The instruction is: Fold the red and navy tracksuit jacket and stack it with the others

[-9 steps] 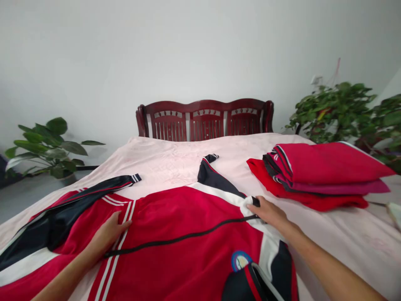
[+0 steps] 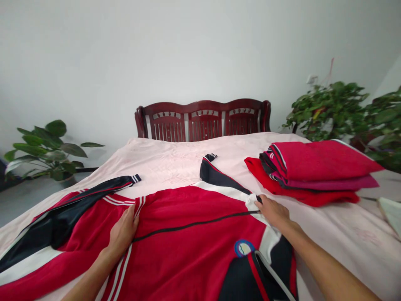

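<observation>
While the right hand (image 2: 275, 212) pinches the white-and-dark collar (image 2: 251, 202), its grip closed on the cloth, the left hand (image 2: 123, 230) rests at the opposite end, on the white-striped hem (image 2: 120, 267). Whether the left grip pinches that edge or only presses on it, I cannot tell, as the fingertips are hidden.

Between them, the red fabric jacket with navy sleeves and white shoulder panels (image 2: 188, 251) lies front up on the bed with a pale pink sheet (image 2: 175, 163). Its long black zip (image 2: 194, 225) runs from near one hand to near the other. To handle the cloth well, I would pull gently and evenly from both ends, keeping the zip straight so the front lies smooth. Too hard a tug could skew the body. The far navy sleeve (image 2: 216, 175) stretches toward the headboard, but the near navy sleeve (image 2: 239, 278) lies bunched below the round blue-rimmed badge (image 2: 243, 248) and probably wants smoothing too.

Another red, navy and white garment (image 2: 90, 221) spreads beside the hem; a folded stack of red and magenta clothes (image 2: 322, 161) sits beyond the right hand.
</observation>
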